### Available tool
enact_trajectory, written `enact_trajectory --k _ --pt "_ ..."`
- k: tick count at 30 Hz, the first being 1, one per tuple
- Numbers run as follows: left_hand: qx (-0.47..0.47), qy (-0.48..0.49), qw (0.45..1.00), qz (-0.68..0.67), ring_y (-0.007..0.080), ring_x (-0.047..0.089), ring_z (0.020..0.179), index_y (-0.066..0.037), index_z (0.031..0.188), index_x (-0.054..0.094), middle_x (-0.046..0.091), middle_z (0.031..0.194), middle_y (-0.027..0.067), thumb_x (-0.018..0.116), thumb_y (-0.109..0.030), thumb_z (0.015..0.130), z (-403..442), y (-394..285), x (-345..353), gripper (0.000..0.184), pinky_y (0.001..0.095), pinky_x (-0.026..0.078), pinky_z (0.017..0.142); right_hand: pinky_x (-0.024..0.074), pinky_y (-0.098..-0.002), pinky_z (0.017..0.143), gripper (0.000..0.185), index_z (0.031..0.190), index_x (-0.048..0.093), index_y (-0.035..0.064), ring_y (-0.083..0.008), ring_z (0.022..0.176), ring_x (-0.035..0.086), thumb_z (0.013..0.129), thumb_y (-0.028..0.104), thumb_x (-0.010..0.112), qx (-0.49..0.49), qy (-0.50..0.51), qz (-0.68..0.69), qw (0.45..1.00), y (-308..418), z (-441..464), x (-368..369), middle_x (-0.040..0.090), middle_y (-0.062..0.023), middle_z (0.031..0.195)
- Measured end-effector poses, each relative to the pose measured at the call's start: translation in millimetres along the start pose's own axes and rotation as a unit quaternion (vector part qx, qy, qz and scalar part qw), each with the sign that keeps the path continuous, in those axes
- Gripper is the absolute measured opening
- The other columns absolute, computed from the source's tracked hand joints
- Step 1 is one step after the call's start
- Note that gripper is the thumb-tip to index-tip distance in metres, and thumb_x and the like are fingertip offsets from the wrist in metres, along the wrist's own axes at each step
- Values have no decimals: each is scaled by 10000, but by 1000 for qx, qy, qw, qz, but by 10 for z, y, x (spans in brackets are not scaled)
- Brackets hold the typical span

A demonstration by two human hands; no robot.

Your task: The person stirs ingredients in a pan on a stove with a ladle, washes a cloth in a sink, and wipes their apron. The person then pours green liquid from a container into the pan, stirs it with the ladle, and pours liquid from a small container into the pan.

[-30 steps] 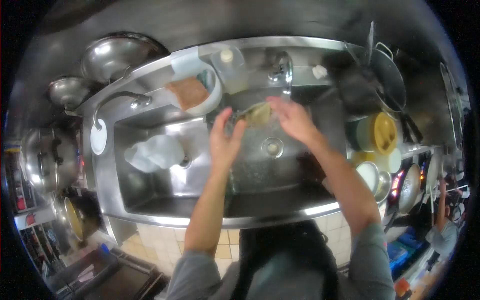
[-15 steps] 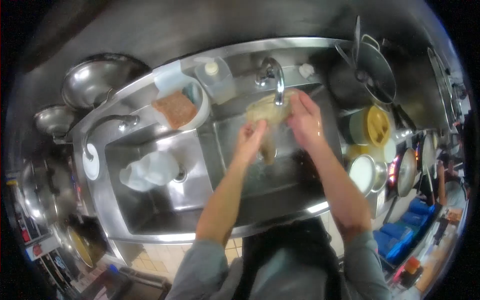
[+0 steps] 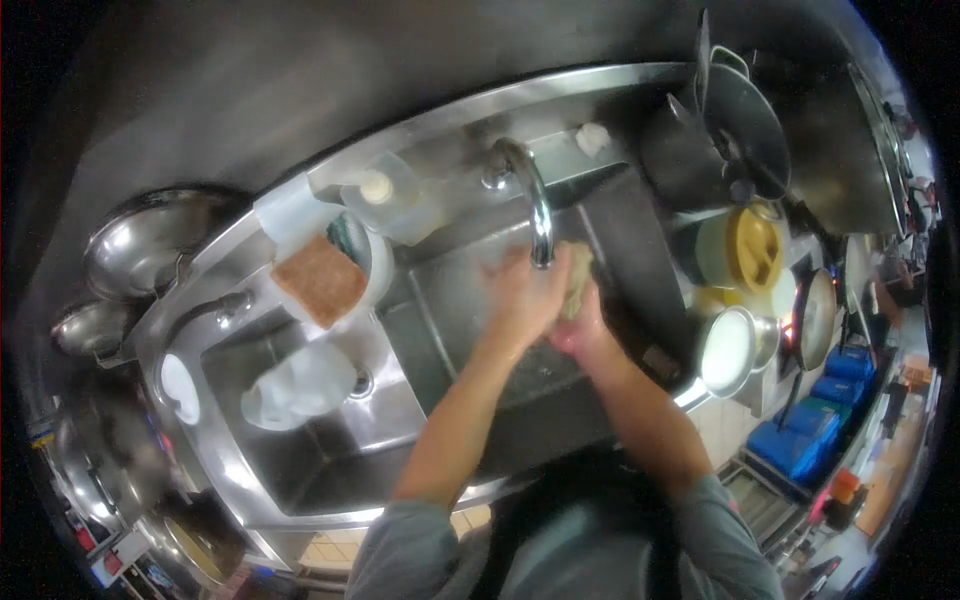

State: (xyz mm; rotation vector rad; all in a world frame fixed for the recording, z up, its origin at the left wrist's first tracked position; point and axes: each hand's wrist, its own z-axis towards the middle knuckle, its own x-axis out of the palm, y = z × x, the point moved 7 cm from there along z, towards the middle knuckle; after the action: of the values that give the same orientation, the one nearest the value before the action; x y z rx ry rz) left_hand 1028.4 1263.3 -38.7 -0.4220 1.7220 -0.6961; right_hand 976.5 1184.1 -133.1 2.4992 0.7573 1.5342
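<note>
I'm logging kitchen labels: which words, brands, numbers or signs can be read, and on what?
No text can be read.
Translucent jug, yellow-lidded container: no legible label.
Shelf items at lower left: any print is too small and blurred.

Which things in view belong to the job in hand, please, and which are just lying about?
Apparently in use: left hand, right hand, blurred yellowish item, faucet, right basin.

Apparently lying about: brown sponge, capped plastic jug, stockpot, wok, frying pan.

Head view | lettering — none readable | labels, brands, numbers — none | signs: none legible
</note>
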Motion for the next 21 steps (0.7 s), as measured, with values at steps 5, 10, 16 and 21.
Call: enact_trajectory --k 5,10,16,21 --pt "60 -6 997 -50 362 482 1316 -68 1346 551 498 1409 241 533 -427 975 73 385 48 517 435 300 1165 531 -409 935 524 1337 517 85 -238 1135 601 988 477 537 72 -12 -88 993 19 -73 298 629 -108 1168" --pt "-112 100 838 -525 306 404 1391 9 1476 360 426 1484 198 502 -269 1013 494 513 330 558 443 271 1193 602 -346 661 598 1390 392 62 -232 957 669 940 334 678 57 -34 -170 983 230 -267 231 624 -116 1115" --pt "-124 23 549 -826 349 392 1390 -2 1545 121 243 1588 193 503 -337 1031 1280 329 834 723 477 293 1177 606 -364 605 752 1431 338 54 -245 907 681 880 360 748 60 -53 -221 972 300 -770 21 625 -139 1114" --pt "-181 -74 586 -786 301 485 1311 -13 1491 261 397 1473 178 532 -447 1007 1274 36 702 705 475 348 1128 587 -353 750 752 1421 347 56 -248 986 637 837 206 796 57 -11 -159 986 338 -1044 -104 575 -126 1174"
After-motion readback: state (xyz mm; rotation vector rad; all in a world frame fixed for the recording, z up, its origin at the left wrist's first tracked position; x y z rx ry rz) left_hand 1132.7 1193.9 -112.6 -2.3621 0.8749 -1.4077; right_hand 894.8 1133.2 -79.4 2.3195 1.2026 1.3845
